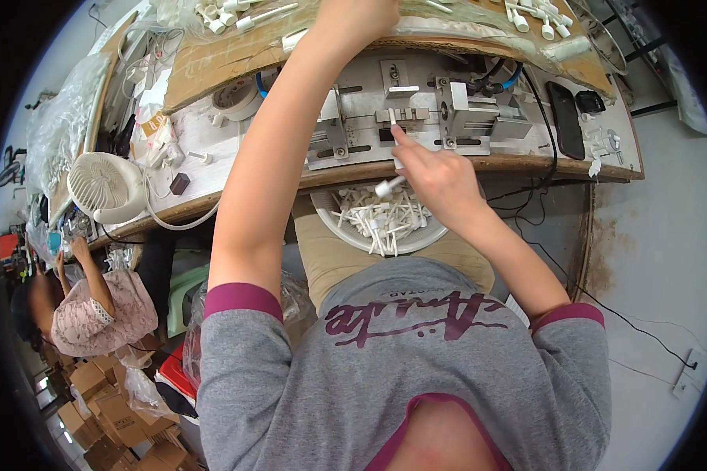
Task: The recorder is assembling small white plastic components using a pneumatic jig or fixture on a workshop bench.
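Note:
My right hand (444, 180) is closed at a small metal clamping block (404, 116) on the bench fixture. Its fingertips pinch a slim white plastic stick (393, 118) standing at the block. Below those fingers, a white plastic piece with a round head (389, 187) shows over the basin; whether the hand holds it or it is dropping, I cannot tell. A round white basin (334, 224) on my lap holds many white stemmed pieces (381, 216). My left hand (357, 20) reaches across to the far cardboard shelf, its fingers cut off by the top edge.
Metal cylinder mounts (467, 114) flank the block. Cardboard (212, 71) above bears more white pieces (538, 16). A white fan (106, 187) and tape roll (236, 98) are left; a black phone (565, 119) and cables are right. Another person (106, 310) works far left.

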`<state>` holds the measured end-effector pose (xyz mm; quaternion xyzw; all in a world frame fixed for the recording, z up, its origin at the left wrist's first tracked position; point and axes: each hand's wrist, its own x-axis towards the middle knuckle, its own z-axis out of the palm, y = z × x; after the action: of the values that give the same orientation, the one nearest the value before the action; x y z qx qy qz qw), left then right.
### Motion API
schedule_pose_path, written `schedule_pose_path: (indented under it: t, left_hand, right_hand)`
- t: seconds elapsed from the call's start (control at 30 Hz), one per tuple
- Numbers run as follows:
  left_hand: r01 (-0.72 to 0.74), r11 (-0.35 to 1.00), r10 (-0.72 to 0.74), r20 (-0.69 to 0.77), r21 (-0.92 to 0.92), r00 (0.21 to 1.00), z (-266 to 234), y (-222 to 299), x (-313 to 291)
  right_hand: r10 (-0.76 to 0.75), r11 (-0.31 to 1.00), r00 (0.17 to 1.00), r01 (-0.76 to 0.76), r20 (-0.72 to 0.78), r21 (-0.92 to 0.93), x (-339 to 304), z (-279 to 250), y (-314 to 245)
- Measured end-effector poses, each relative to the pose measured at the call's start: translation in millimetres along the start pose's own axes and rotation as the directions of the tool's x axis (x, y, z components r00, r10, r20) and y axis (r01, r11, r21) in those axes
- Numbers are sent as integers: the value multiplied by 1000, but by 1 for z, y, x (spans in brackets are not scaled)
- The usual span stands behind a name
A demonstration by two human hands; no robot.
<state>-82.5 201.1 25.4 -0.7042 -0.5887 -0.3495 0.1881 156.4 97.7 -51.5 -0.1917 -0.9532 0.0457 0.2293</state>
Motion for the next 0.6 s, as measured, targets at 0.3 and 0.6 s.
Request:
schedule_pose_path:
  t: [0.3, 0.6]
  left_hand:
    - [235, 952, -203, 169, -197, 965, -29, 19, 0]
    - [614, 648, -459, 413, -451, 787, -102, 49, -55]
  right_hand:
    - [1, 993, 1000, 3, 27, -118, 26, 4, -2]
    - [180, 948, 975, -208, 134, 242, 71, -45, 20]
